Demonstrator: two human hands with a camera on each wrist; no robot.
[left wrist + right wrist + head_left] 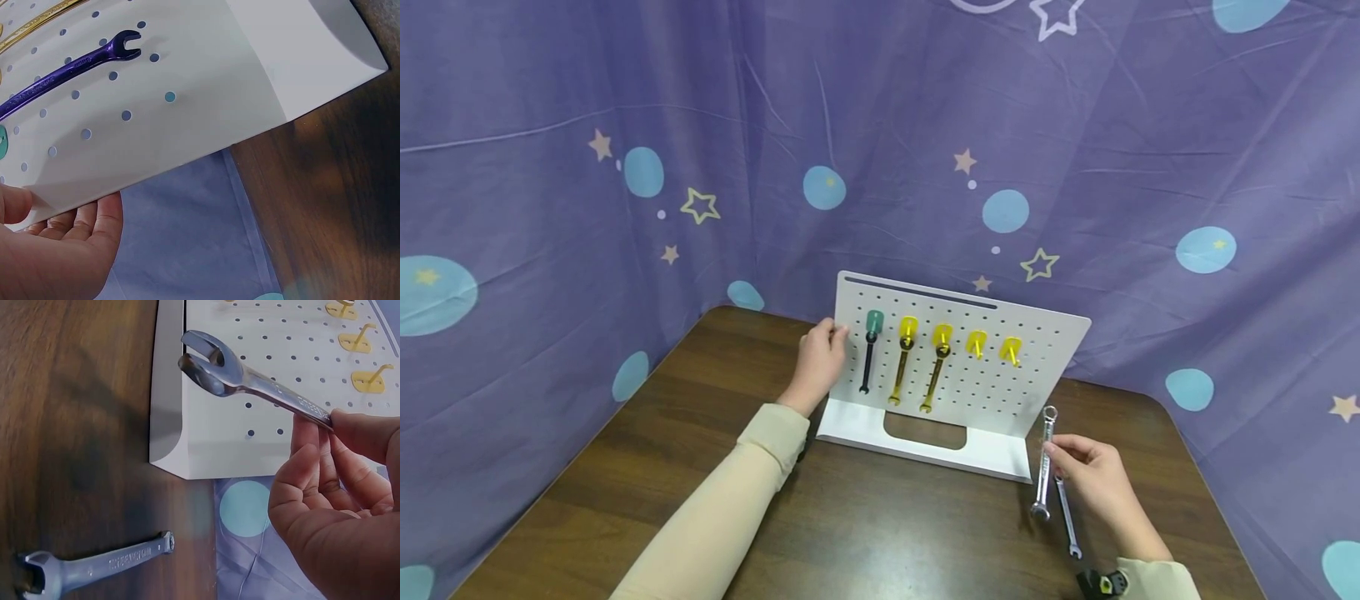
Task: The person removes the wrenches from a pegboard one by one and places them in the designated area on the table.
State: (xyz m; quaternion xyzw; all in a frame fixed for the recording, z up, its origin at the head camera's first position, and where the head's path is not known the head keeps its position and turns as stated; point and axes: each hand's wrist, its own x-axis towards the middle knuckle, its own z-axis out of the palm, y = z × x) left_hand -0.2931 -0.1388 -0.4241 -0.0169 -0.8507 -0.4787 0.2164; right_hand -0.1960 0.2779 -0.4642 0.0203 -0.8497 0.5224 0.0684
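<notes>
A white pegboard (1045,333) stands on a folded base. My left hand (820,362) grips its left edge, thumb on the front and fingers behind. From a green hook (875,320) hangs a dark wrench, purple in the left wrist view (69,74). Two gold wrenches, one on the left (900,377) and one on the right (933,383), hang from yellow hooks. My right hand (1097,479) pinches a silver combination wrench (1044,475) between thumb and fingers, beside the board's right side, open end down. A second silver wrench (1067,518) lies on the table below that hand.
Two yellow hooks, a left one (976,343) and a right one (1011,351), hold nothing. The base has a cutout at its middle. A brown wooden table (895,533) carries everything, and a purple patterned curtain (910,225) hangs behind and at the sides.
</notes>
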